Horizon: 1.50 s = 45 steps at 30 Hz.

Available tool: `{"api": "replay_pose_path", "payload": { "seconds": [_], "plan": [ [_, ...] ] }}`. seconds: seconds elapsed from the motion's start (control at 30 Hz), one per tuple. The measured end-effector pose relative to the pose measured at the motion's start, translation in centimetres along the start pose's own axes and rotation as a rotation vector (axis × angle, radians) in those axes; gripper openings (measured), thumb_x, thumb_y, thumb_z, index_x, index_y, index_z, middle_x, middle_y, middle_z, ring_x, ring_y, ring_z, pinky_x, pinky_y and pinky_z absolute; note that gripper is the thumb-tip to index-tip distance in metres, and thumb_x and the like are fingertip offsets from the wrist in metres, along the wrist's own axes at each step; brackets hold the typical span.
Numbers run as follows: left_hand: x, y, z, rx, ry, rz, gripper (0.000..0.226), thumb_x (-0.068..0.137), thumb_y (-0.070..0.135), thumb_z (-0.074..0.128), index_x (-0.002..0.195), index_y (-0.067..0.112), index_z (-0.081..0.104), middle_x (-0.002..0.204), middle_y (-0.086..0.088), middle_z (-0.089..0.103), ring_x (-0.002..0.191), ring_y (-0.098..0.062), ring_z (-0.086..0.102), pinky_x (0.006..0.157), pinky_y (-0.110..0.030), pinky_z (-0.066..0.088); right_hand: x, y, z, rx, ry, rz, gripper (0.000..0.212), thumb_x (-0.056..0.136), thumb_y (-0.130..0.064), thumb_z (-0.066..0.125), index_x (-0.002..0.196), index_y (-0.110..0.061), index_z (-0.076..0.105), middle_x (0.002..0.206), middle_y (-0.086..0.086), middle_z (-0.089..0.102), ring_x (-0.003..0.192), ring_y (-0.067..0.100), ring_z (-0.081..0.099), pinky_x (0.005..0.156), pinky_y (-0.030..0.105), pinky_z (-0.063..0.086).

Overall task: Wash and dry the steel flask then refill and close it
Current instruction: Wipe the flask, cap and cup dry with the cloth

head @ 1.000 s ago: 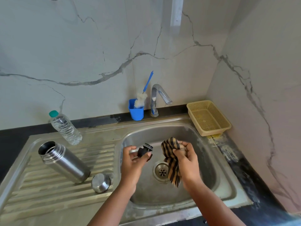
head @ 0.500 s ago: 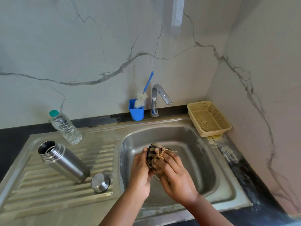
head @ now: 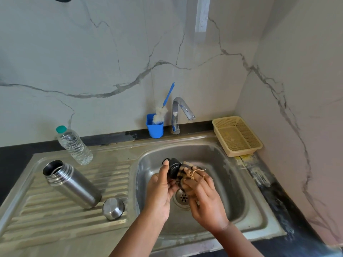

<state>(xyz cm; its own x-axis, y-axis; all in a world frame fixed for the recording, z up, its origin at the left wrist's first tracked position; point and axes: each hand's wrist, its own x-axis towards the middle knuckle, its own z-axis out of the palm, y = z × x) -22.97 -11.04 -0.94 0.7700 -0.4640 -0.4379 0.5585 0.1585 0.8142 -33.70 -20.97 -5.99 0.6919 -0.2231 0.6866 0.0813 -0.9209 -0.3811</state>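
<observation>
i keep my left hand (head: 161, 190) gripping the stopper (head: 173, 168) while my right hand (head: 202, 197), at three o'clock, presses the cloth (head: 187, 171) into its grooves.

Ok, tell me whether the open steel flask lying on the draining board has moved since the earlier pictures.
No. The open steel flask lies as before on the ribbed draining board, mouth towards the clear plastic water bottle, base beside the round steel cap.

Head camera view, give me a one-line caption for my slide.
Over the sink, left hand holds the black flask stopper while right hand wipes it with a striped cloth.
</observation>
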Motion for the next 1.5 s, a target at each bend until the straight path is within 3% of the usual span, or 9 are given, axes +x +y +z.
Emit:
{"api": "replay_pose_path", "payload": {
  "seconds": [0.2, 0.33, 0.47, 0.73, 0.93, 1.1, 1.27, 1.4, 1.5],
  "plan": [
    [-0.6, -0.3, 0.4, 0.043, -0.073, -0.019, 0.042, 0.09, 0.045, 0.063, 0.071, 0.011, 0.079, 0.086, -0.019, 0.076, 0.074, -0.026, 0.073, 0.072, -0.036, 0.054, -0.2, -0.8, 0.1, 0.032, -0.105, -0.186, 0.04, 0.083, 0.004, 0.055, 0.118, -0.014, 0.058, 0.13, 0.007, 0.06, 0.123, 0.033, 0.051, 0.106, 0.04, 0.042],
    [-0.3, -0.4, 0.0, 0.009, -0.061, 0.01, 0.04, 0.076, 0.044, 0.07, 0.088, 0.007, 0.076, 0.09, -0.015, 0.075, 0.08, -0.023, 0.069, 0.077, -0.036, 0.053, 0.7, -1.9, -0.5, 0.182, 0.013, 0.045, 0.05, 0.075, 0.006, 0.052, 0.118, -0.021, 0.053, 0.132, -0.008, 0.053, 0.122, 0.02, 0.05, 0.1, 0.034, 0.044],
    [-0.6, -1.0, -0.4, 0.046, -0.131, 0.0, 0.037, 0.077, 0.034, 0.073, 0.095, 0.001, 0.07, 0.088, -0.014, 0.073, 0.079, -0.018, 0.068, 0.08, -0.032, 0.058, 1.9, -2.1, -1.3, 0.329, 0.071, 0.312, 0.072, 0.07, 0.008, 0.052, 0.12, -0.043, 0.047, 0.119, -0.028, 0.05, 0.094, 0.019, 0.059, 0.078, 0.026, 0.047],
    [0.3, -0.9, -2.7, 0.268, -0.169, 0.232, 0.053, 0.068, 0.005, 0.08, 0.112, 0.007, 0.051, 0.1, -0.013, 0.076, 0.094, -0.02, 0.072, 0.077, -0.025, 0.055, 4.7, -0.5, -4.8, 0.352, -0.124, 0.078, 0.04, 0.071, -0.009, 0.046, 0.108, -0.006, 0.062, 0.113, -0.002, 0.062, 0.103, 0.024, 0.06, 0.084, 0.04, 0.05],
    [1.3, 0.3, -3.4, 0.616, -0.207, 0.385, 0.063, 0.062, -0.009, 0.088, 0.11, 0.014, 0.053, 0.095, -0.005, 0.074, 0.085, -0.012, 0.071, 0.074, -0.021, 0.054, 4.7, -1.4, -4.5, 0.298, -0.09, -0.076, 0.038, 0.073, -0.004, 0.05, 0.109, -0.008, 0.061, 0.107, 0.004, 0.068, 0.11, 0.027, 0.058, 0.092, 0.038, 0.049],
    [0.1, 0.1, -2.7, 0.774, -0.233, 0.509, 0.031, 0.08, -0.006, 0.072, 0.101, 0.014, 0.06, 0.083, 0.004, 0.067, 0.07, -0.003, 0.062, 0.063, -0.018, 0.049, 5.3, -2.4, -3.7, 0.005, -0.151, -0.339, 0.035, 0.075, -0.007, 0.063, 0.108, -0.016, 0.063, 0.111, -0.001, 0.067, 0.115, 0.028, 0.058, 0.088, 0.039, 0.049],
    [-0.3, 0.5, -2.5, 0.769, -0.213, 0.631, 0.063, 0.057, 0.014, 0.095, 0.107, 0.024, 0.058, 0.099, 0.011, 0.074, 0.098, -0.004, 0.069, 0.086, -0.015, 0.051, 5.2, -1.7, -3.5, 0.212, 0.013, 0.089, 0.043, 0.07, -0.009, 0.052, 0.112, -0.015, 0.057, 0.116, -0.023, 0.052, 0.108, 0.015, 0.057, 0.087, 0.034, 0.051],
    [-0.5, 0.8, -2.3, 0.764, -0.19, 0.7, 0.06, 0.058, 0.014, 0.094, 0.104, 0.031, 0.058, 0.096, 0.016, 0.072, 0.092, -0.001, 0.069, 0.078, -0.014, 0.051, 4.4, -1.7, -3.0, 0.084, -0.09, -0.236, 0.041, 0.074, -0.006, 0.06, 0.113, -0.016, 0.056, 0.119, -0.002, 0.062, 0.117, 0.025, 0.056, 0.1, 0.033, 0.044],
    [-0.4, 0.8, -2.4, 0.76, -0.185, 0.725, 0.061, 0.057, 0.016, 0.095, 0.104, 0.028, 0.059, 0.098, 0.015, 0.072, 0.099, -0.001, 0.068, 0.084, -0.013, 0.05, 4.5, -0.9, -2.8, 0.202, -0.084, -0.006, 0.044, 0.077, -0.005, 0.059, 0.117, -0.022, 0.054, 0.12, -0.007, 0.062, 0.118, 0.018, 0.057, 0.098, 0.029, 0.045]
  ]
}}
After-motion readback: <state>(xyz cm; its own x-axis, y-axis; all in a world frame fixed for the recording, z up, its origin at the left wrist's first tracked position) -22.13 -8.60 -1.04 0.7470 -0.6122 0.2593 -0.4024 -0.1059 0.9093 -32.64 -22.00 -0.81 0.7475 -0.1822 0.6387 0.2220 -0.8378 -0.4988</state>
